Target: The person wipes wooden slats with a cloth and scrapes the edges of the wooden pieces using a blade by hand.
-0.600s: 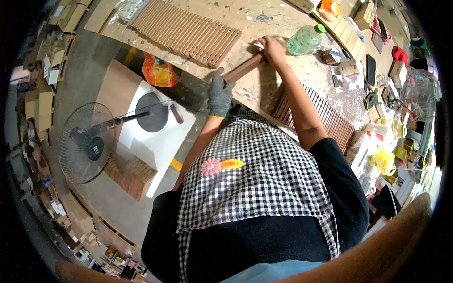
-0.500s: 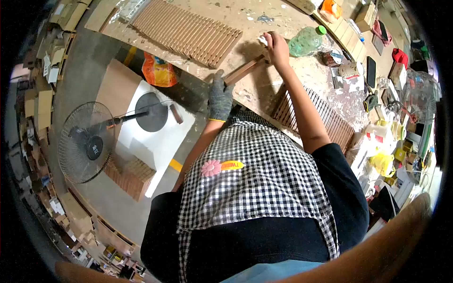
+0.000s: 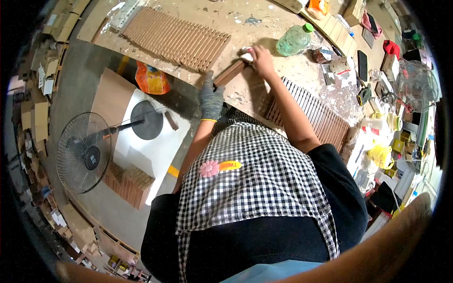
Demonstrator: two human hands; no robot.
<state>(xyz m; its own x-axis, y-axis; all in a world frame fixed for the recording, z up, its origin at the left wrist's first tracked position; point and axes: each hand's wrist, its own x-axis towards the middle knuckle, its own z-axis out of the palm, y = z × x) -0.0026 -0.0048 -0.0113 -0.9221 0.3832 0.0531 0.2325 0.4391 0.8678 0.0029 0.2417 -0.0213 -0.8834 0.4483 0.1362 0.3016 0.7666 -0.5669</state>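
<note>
My left hand [image 3: 211,98], in a grey knit glove, is closed around the near end of a brown wooden strip [image 3: 230,74]. The strip slants up and to the right over the worktable [image 3: 240,96]. My bare right hand [image 3: 262,62] pinches a crumpled white cloth [image 3: 246,54] at the strip's far end; whether cloth and wood touch, I cannot tell. Left of the strip lies a row of similar brown strips [image 3: 177,40], set close together. A second row of strips [image 3: 309,111] lies under and beyond my right forearm.
A green bottle [image 3: 295,40] stands right of my right hand. Farther right are a can [image 3: 342,65], a phone [image 3: 362,66] and clutter. On the floor at left are a standing fan [image 3: 89,153], an orange bag [image 3: 152,79] and a stack of wooden pieces [image 3: 128,184].
My right hand has brought the white cloth down toward me, closer to the strip's far end. My left hand keeps its hold on the strip. The whole view has shifted slightly.
</note>
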